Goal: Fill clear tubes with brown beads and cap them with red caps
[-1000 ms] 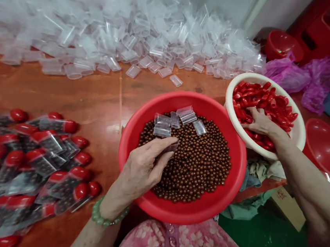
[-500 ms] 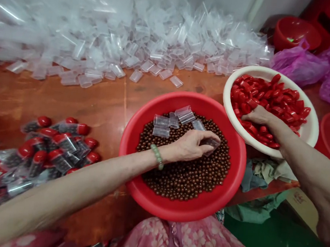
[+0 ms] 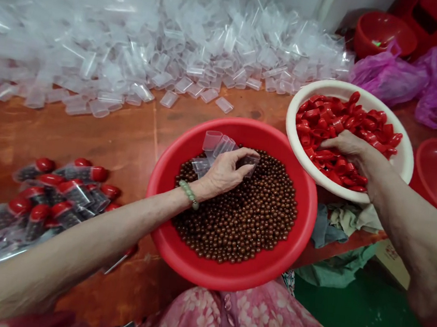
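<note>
My left hand (image 3: 223,173), with a green bead bracelet at the wrist, is closed round a clear plastic tube (image 3: 249,162). It is low over small brown balls (image 3: 235,222) that fill much of a red basin (image 3: 156,178). Several more clear tubes (image 3: 213,141) lie at the back left of the basin, partly behind this hand. Over to the right, my right hand (image 3: 347,146) reaches into a white basin (image 3: 408,162) heaped with glossy red caps (image 3: 320,117). Its thumb and fingers are among the caps, and whether it grips one is hidden.
A large heap of clear tubes (image 3: 197,67) spreads along the back of the wooden table (image 3: 128,133). Filled, red-capped containers (image 3: 71,189) lie at the left. Purple plastic bags (image 3: 391,77) and red bowls (image 3: 386,35) stand at the right; cloths (image 3: 347,218) lie below the white basin.
My left hand has pushed back and left inside the red basin, with the loose tubes there bunched and shifted. My right hand remains in the caps, its fingers slightly changed. The view has shifted.
</note>
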`<state>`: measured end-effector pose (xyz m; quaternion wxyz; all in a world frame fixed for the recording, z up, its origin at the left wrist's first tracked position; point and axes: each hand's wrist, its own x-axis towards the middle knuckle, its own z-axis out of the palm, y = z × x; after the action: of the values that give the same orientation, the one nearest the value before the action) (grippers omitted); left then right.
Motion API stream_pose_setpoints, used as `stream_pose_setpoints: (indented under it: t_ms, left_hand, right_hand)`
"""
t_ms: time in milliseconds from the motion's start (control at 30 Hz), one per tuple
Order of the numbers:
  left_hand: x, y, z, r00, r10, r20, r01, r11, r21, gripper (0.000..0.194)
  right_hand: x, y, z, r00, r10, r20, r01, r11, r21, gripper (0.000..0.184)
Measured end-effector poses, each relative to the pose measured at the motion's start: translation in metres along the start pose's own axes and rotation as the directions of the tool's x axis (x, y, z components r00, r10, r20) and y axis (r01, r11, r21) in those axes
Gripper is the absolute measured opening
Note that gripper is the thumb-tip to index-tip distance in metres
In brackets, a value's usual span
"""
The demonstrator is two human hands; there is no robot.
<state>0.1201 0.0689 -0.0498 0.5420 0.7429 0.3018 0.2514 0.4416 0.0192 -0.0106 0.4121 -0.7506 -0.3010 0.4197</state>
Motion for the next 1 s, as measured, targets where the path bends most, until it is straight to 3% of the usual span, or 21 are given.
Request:
stream_pose_setpoints:
  t_ms: [100,300,433,567,667,767,867,1000]
  left_hand:
    - [-0.008,0.012,-0.009,0.999,-0.045,-0.003,0.045,0.999,0.010,0.033]
    - [-0.034,0.043,-0.030,0.990,-0.124,-0.065,0.111,0.979,-0.169,0.031]
    - [-0.049,0.053,-0.032,0.987,-0.141,-0.072,0.119,0.961,-0.251,0.031]
    - [-0.060,0.056,-0.032,0.984,-0.163,-0.068,0.132,0.933,-0.334,0.032]
    - [-0.067,0.056,-0.035,0.979,-0.183,-0.090,0.130,0.902,-0.412,0.032]
    - [-0.074,0.058,-0.038,0.977,-0.181,-0.114,0.119,0.902,-0.416,0.030]
    - [-0.082,0.060,-0.041,0.980,-0.158,-0.122,0.105,0.929,-0.356,0.030]
    - [-0.094,0.061,-0.042,0.985,-0.121,-0.121,0.080,0.950,-0.303,0.029]
  right_hand:
    - [-0.015,-0.009,-0.003,0.994,0.093,0.065,-0.096,0.994,0.048,0.020]
    - [-0.040,-0.025,-0.007,0.986,0.110,0.125,-0.130,0.978,0.161,0.021]
    - [-0.043,-0.040,-0.006,0.995,0.037,0.092,-0.056,0.977,0.206,0.031]
    - [-0.054,-0.061,0.001,0.987,-0.156,0.044,0.146,0.974,0.174,0.035]
    - [-0.074,-0.074,0.016,0.953,-0.298,0.054,0.294,0.953,0.070,0.033]
    - [-0.097,-0.077,0.040,0.932,-0.339,0.127,0.336,0.941,0.048,0.034]
    - [-0.113,-0.068,0.067,0.924,-0.294,0.246,0.277,0.956,0.100,0.035]
    - [-0.113,-0.044,0.097,0.895,-0.150,0.421,0.179,0.983,-0.030,0.040]
